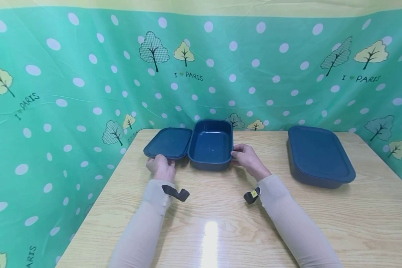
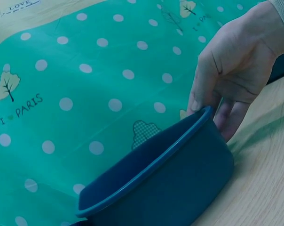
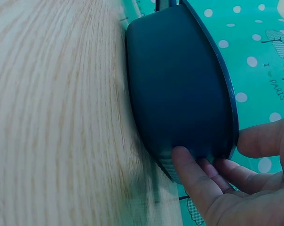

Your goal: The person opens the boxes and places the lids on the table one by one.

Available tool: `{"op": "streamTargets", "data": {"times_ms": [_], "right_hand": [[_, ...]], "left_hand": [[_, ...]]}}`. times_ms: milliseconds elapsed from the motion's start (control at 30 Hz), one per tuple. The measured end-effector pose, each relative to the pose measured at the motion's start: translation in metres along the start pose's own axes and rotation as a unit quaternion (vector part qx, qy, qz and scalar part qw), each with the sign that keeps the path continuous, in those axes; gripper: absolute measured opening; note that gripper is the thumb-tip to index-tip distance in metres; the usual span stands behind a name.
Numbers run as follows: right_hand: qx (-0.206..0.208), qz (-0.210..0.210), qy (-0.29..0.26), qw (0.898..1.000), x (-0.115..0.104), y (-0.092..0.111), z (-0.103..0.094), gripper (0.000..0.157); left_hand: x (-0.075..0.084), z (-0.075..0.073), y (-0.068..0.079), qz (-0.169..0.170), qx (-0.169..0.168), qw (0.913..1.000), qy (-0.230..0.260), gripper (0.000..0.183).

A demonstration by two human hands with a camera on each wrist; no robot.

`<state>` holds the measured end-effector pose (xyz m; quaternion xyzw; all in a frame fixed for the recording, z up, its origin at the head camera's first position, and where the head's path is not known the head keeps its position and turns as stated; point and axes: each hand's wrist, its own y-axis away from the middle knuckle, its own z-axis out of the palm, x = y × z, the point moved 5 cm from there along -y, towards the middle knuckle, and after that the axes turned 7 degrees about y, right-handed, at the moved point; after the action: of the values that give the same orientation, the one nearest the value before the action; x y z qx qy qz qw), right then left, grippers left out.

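Note:
In the head view, an uncovered dark blue food container (image 1: 210, 166) stands on the table near the back curtain. Against its left side lies a matching lid (image 1: 169, 142), tilted a little. My left hand (image 1: 162, 168) grips the lid's near edge, part of its fingers hidden below it. At the container's right side, my right hand (image 1: 249, 160) pinches the rim near the front corner. The right wrist view shows the thumb (image 3: 262, 140) at the rim and the fingers (image 3: 196, 176) along the outer wall. In the left wrist view, only the right hand (image 2: 236, 56) appears, at the container (image 2: 175, 183).
Farther right on the wooden table (image 1: 254, 230) sits a larger blue container with its lid on (image 1: 321, 154). A green dotted curtain (image 1: 221, 93) hangs behind the table and along its left side. Black straps (image 1: 175, 192) dangle from both wrists.

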<state>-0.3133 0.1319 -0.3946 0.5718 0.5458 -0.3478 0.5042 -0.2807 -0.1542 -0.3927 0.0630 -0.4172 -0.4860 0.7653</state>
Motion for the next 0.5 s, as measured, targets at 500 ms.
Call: {"op": "streamTargets", "data": {"times_ms": [500], "right_hand": [[-0.001, 0.004, 0.004, 1.000, -0.0013, 0.0016, -0.0001, 0.035]], "left_hand": [[-0.0020, -0.0015, 0.0004, -0.023, 0.002, 0.9996, 0.016, 0.062]]}}
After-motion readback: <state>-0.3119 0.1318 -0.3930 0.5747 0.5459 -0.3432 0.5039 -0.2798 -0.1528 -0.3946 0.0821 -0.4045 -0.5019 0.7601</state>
